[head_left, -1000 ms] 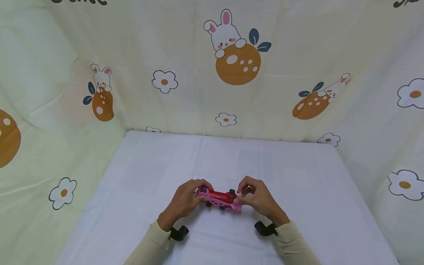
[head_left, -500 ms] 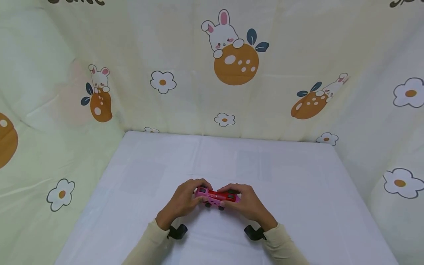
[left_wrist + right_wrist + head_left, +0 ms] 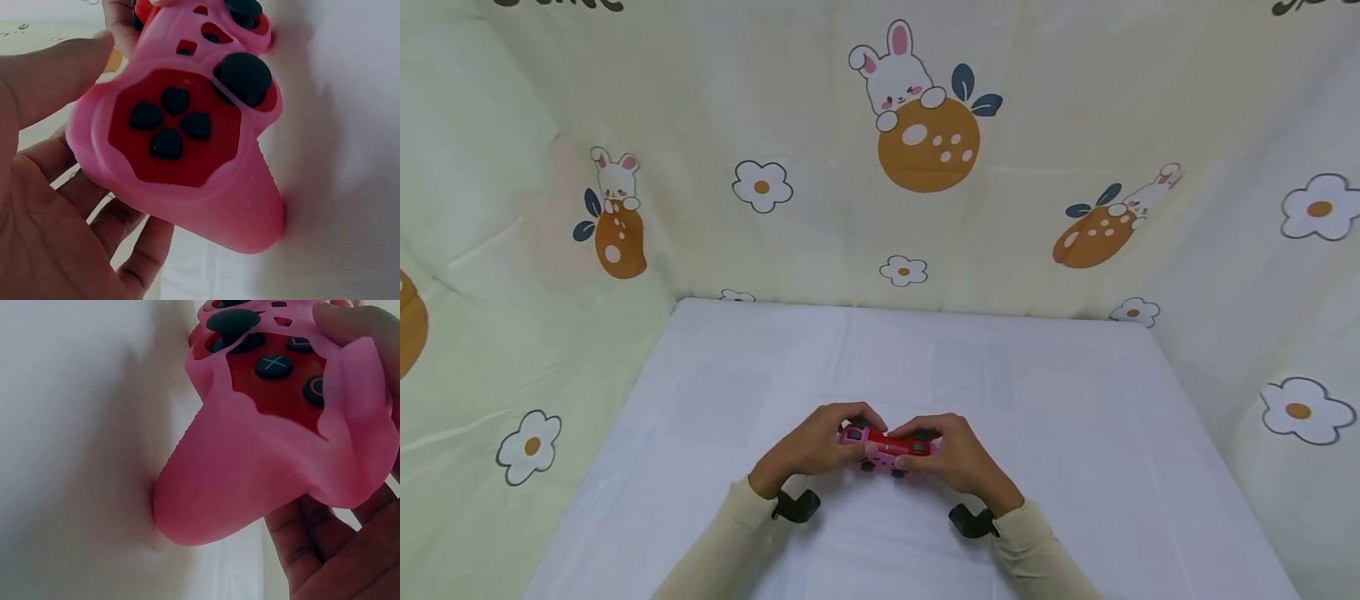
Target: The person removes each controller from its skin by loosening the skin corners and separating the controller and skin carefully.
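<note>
A red game controller (image 3: 889,442) with black buttons and sticks is in a pink silicone cover (image 3: 219,215), grip ends down against the white cloth. My left hand (image 3: 822,439) holds its left end, thumb along the top edge and fingers behind, in the left wrist view. There the cover's opening frames the direction buttons (image 3: 169,122). My right hand (image 3: 961,455) grips the other end, its thumb on the front near the middle. In the right wrist view the cover's edge looks wavy and bunched beside the round button (image 3: 315,390). The controller's back is hidden.
A white cloth covers the table (image 3: 1045,392) under the controller. Behind it and at both sides hangs a cream curtain (image 3: 820,242) printed with rabbits and flowers. A black wrist camera (image 3: 797,506) sits on the left wrist, another (image 3: 973,522) on the right.
My right hand has moved left, from pinching the cover at the controller's right end to gripping nearer the middle. My left hand keeps its hold; its wrist has shifted slightly left.
</note>
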{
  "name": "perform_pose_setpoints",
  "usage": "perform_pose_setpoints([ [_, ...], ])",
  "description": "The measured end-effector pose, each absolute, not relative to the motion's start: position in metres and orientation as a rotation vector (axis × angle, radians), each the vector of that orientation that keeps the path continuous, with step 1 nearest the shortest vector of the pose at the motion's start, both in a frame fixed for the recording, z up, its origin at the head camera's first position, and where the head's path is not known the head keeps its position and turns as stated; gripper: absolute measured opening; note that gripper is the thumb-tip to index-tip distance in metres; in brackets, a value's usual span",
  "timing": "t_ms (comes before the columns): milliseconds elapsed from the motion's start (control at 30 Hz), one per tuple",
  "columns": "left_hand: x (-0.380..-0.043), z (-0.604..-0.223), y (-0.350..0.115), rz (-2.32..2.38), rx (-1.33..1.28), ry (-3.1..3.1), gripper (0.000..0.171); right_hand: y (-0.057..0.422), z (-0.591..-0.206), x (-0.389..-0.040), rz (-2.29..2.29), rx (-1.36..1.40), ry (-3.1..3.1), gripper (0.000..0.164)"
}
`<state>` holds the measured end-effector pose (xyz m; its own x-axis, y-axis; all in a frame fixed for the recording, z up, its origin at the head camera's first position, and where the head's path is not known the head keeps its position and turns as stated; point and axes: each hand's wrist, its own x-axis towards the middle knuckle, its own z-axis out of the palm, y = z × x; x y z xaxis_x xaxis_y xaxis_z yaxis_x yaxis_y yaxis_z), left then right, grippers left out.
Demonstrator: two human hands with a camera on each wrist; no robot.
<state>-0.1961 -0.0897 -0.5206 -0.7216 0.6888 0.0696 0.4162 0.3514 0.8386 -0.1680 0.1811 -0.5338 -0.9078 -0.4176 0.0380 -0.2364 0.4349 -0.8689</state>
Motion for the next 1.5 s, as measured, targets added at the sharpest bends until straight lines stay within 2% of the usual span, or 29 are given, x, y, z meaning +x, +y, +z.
perform_pose_setpoints([
  [267, -0.207, -0.523, -0.090, 1.342, 0.947, 2.203, 0.023, 0.182, -0.536, -0.170, -1.484, -0.568, 2.463, 0.030],
  [667, -0.219, -0.524, -0.091, 1.337, 0.954, 2.106, 0.033, 0.183, -0.537, -0.169, -1.462, -0.582, 2.468, 0.031],
  [1100, -0.231, -0.536, -0.089, 1.342, 0.862, 1.977, 0.032, 0.182, -0.539, -0.167, -1.478, -0.600, 2.457, 0.031],
  [1500, -0.229, -0.537, -0.086, 1.343, 0.908, 1.943, 0.048, 0.181, -0.535, -0.163, -1.469, -0.582, 2.458, 0.033],
])
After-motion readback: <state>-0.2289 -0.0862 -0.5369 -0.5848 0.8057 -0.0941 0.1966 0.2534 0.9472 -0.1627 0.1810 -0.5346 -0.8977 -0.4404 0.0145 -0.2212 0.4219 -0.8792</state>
